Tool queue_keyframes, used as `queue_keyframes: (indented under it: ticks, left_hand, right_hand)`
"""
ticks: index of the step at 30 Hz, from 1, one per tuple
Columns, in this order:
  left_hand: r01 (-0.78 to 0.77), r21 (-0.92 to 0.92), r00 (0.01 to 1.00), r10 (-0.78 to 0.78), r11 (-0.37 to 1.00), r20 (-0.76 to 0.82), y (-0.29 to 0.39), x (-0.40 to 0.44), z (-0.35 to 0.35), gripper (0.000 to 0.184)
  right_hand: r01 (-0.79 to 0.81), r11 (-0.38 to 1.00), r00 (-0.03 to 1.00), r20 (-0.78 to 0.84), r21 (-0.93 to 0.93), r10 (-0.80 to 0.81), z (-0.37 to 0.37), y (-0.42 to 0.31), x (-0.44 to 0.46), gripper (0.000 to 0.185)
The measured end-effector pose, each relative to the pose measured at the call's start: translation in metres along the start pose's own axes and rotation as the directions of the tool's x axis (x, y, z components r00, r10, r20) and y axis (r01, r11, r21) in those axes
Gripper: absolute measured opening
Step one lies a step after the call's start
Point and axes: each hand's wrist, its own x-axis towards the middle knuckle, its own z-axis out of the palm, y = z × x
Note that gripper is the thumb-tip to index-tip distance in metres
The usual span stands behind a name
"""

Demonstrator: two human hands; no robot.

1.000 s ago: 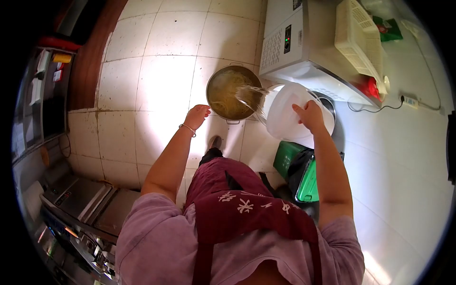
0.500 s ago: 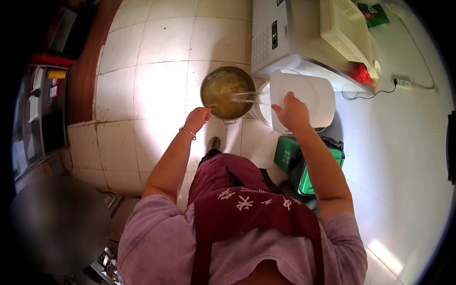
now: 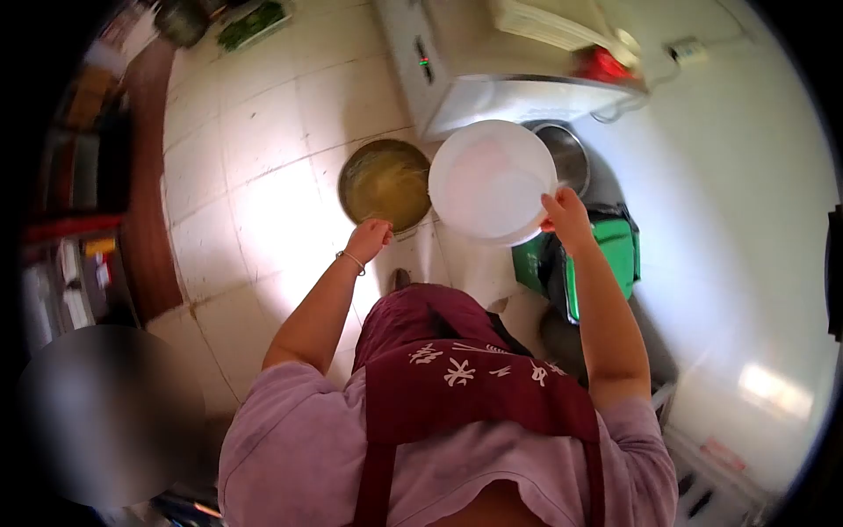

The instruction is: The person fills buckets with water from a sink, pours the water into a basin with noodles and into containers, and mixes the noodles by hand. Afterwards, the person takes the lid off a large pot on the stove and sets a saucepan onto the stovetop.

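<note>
Right hand (image 3: 568, 220): grip pinching the rim of the white tub (image 3: 493, 183), whose open mouth faces upward. Left hand (image 3: 371, 237): fingers curled together at the near edge of the metal pot (image 3: 384, 186); whether they hold anything cannot be told. The pot rests on the tiled floor (image 3: 263, 202), left of the tub, and contains pale strands in liquid.

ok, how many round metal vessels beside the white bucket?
2. The pot of yellowish strands is left of the white bucket; the second metal vessel is to its right, partly hidden by it. More could be hidden behind the bucket.
</note>
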Motion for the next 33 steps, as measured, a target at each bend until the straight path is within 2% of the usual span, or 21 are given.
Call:
queue_keyframes:
  ticks: [1,3,4,5,7,8,9,10,11,13,15,16,17,18,20,21,23,26,29,33]
  left_hand:
    - [-0.022,0.032,0.999,0.021,0.999,0.04,0.005,0.003,0.012,0.028]
    - [-0.063,0.073,0.992,0.054,0.995,0.113,0.021,0.006,0.039,0.028]
    - [-0.05,0.081,0.99,0.039,0.995,0.133,0.033,0.004,0.056,0.028]
    - [-0.046,0.101,0.987,0.029,0.994,0.161,0.047,0.0,0.074,0.027]
    - [-0.104,0.126,0.966,0.07,0.987,0.25,0.057,0.005,0.111,0.029]
    - [-0.162,0.15,0.94,0.107,0.975,0.323,0.063,0.011,0.13,0.027]
    - [-0.211,0.164,0.911,0.133,0.964,0.391,0.065,0.013,0.152,0.026]
    - [-0.145,0.215,0.936,0.064,0.966,0.345,0.078,-0.005,0.174,0.023]
    - [-0.179,0.165,0.911,0.099,0.97,0.401,0.076,0.001,0.193,0.021]
    - [-0.182,0.27,0.891,0.042,0.945,0.453,0.093,-0.006,0.234,0.02]
    - [-0.184,0.317,0.84,-0.019,0.931,0.542,0.09,0.003,0.285,0.019]
    - [-0.225,0.366,0.762,-0.071,0.903,0.643,0.088,0.019,0.298,0.019]
    - [-0.265,0.41,0.678,-0.134,0.873,0.723,0.086,0.027,0.315,0.02]
    - [-0.268,0.429,0.689,-0.14,0.863,0.711,0.092,0.023,0.344,0.021]
    - [-0.3,0.49,0.713,-0.148,0.819,0.685,0.064,-0.042,0.414,0.024]
    - [-0.324,0.508,0.688,-0.169,0.798,0.706,0.068,-0.061,0.439,0.024]
    - [-0.405,0.545,0.653,-0.184,0.734,0.734,0.056,-0.106,0.493,0.024]
    - [-0.445,0.568,0.591,-0.25,0.692,0.767,0.036,-0.149,0.563,0.022]
    - [-0.49,0.592,0.549,-0.301,0.64,0.78,0.015,-0.192,0.605,0.022]
    - [-0.522,0.601,0.48,-0.375,0.605,0.793,-0.008,-0.225,0.638,0.021]
  right_hand:
    - [-0.007,1.0,0.999,-0.051,0.021,0.009,-0.023,0.007,-0.019,0.029]
    - [-0.084,0.959,0.996,0.0,0.271,0.088,-0.073,0.028,-0.065,0.025]
    - [-0.06,0.94,0.997,-0.019,0.335,0.071,-0.096,0.043,-0.092,0.025]
    - [-0.036,0.927,0.991,-0.11,0.372,0.083,-0.121,0.059,-0.123,0.025]
    - [0.042,0.886,0.987,-0.155,0.461,0.034,-0.169,0.094,-0.19,0.028]
    - [0.064,0.884,0.974,-0.224,0.464,0.046,-0.191,0.112,-0.233,0.038]
    - [0.118,0.847,0.959,-0.28,0.519,0.038,-0.208,0.127,-0.273,0.033]
    - [0.155,0.822,0.932,-0.357,0.548,0.063,-0.223,0.148,-0.312,0.034]
    - [0.195,0.797,0.899,-0.428,0.572,0.087,-0.236,0.169,-0.349,0.035]
    - [0.341,0.728,0.789,-0.602,0.595,0.122,-0.248,0.202,-0.434,0.041]
    - [0.531,0.644,0.614,-0.774,0.551,0.156,-0.25,0.259,-0.518,0.045]
    - [0.568,0.653,0.509,-0.837,0.501,0.199,-0.242,0.266,-0.557,0.049]
    - [0.564,0.681,0.417,-0.873,0.467,0.254,-0.233,0.305,-0.6,0.051]
    - [0.582,0.683,0.308,-0.897,0.442,0.319,-0.226,0.304,-0.636,0.052]
    - [0.605,0.704,0.116,-0.916,0.371,0.383,-0.192,0.352,-0.741,0.054]
    - [0.584,0.734,0.037,-0.915,0.345,0.401,-0.179,0.358,-0.775,0.054]
    - [0.595,0.716,-0.028,-0.881,0.365,0.473,-0.137,0.415,-0.861,0.058]
    - [0.537,0.752,-0.17,-0.824,0.382,0.54,-0.097,0.431,-0.922,0.053]
    - [0.49,0.713,-0.226,-0.718,0.501,0.659,-0.069,0.468,-0.956,0.045]
    - [0.47,0.601,-0.211,-0.579,0.646,0.788,-0.062,0.518,-0.961,0.039]
